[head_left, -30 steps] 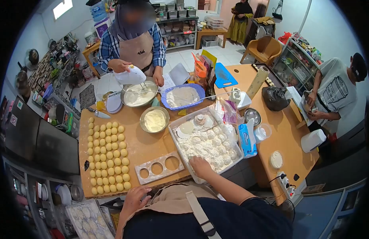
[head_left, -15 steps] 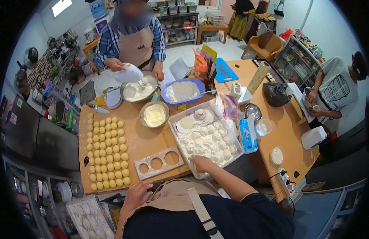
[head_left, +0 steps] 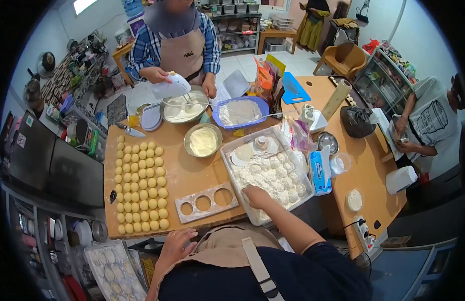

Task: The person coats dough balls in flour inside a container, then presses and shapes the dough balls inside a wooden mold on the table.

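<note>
My right hand (head_left: 256, 197) is over the left part of a white plastic tray (head_left: 245, 206), its fingers curled down toward the flour (head_left: 260, 176). What those fingers hold, if anything, is hidden beneath the hand. Several round flour-coated dough balls (head_left: 291, 183) lie along the tray's right side, with pale flat discs at its far end. My left hand (head_left: 178, 244) hovers by the table's front edge, empty, with fingers apart. Just beyond it lies a floury board with three round holes (head_left: 188, 217). Rows of yellow dough balls (head_left: 143, 186) cover the table's left side.
Across the table a person holds a white hand mixer (head_left: 172, 86) in a metal bowl (head_left: 167, 114). Nearby stand a bowl of pale cream (head_left: 203, 141), a blue basin (head_left: 226, 122) and a knife (head_left: 135, 133). Tissues (head_left: 320, 173) sit right of the tray. Another person works at far right.
The whole view has shifted slightly to the right. My right hand has moved a little farther from the tray's near edge. My left hand stays by the table edge.
</note>
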Tool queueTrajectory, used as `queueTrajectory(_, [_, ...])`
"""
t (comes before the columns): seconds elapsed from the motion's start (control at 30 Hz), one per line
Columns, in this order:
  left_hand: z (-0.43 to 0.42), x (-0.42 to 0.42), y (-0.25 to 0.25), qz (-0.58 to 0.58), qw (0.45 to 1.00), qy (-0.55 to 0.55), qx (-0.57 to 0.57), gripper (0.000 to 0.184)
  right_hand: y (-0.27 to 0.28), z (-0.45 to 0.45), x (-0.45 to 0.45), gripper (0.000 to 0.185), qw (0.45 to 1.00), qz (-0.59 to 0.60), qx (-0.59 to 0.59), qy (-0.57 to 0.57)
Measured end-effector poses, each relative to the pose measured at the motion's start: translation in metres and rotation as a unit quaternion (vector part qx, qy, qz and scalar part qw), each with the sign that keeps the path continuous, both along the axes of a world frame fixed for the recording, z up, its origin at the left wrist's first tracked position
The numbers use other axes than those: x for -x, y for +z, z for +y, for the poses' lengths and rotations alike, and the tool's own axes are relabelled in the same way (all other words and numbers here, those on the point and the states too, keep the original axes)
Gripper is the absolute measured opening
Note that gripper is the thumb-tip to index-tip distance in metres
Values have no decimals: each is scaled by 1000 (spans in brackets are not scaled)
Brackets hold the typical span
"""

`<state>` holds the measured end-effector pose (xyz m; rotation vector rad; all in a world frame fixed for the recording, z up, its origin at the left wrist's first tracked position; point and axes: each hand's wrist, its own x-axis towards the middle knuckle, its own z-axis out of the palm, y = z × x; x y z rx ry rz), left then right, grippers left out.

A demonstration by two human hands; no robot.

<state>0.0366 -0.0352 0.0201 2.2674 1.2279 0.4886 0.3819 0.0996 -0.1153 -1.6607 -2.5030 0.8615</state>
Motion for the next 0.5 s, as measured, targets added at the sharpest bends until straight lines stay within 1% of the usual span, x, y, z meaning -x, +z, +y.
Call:
queueTrajectory(0.07, [0,-1,1,6,1000,5,1,30,-3,11,-6,43,996,-36,64,44])
queueTrajectory(0.1, [0,0,0,8,1000,6,1,31,3,15,-8,48,995,-23,73,61])
queueTrajectory(0.2, [1,3,-3,18,1000,6,16,30,11,16,-14,49,999,36,-3,8])
queueTrajectory(0.23, [1,3,-1,22,1000,13,17,30,27,14,-14,50,999,31,7,0])
queueTrajectory(0.33, [1,4,4,29,999,25,22,29,40,17,-24,54,997,43,-13,-56])
queueTrajectory(0.37, [2,7,1,28,999,23,22,29,43,19,-28,56,997,43,-14,-56])
queueTrajectory(0.47, [3,9,0,31,999,22,27,29,52,13,-23,55,992,56,-79,-79])
queueTrajectory(0.5, [4,8,0,32,999,23,28,29,42,13,-21,54,996,33,-58,-59])
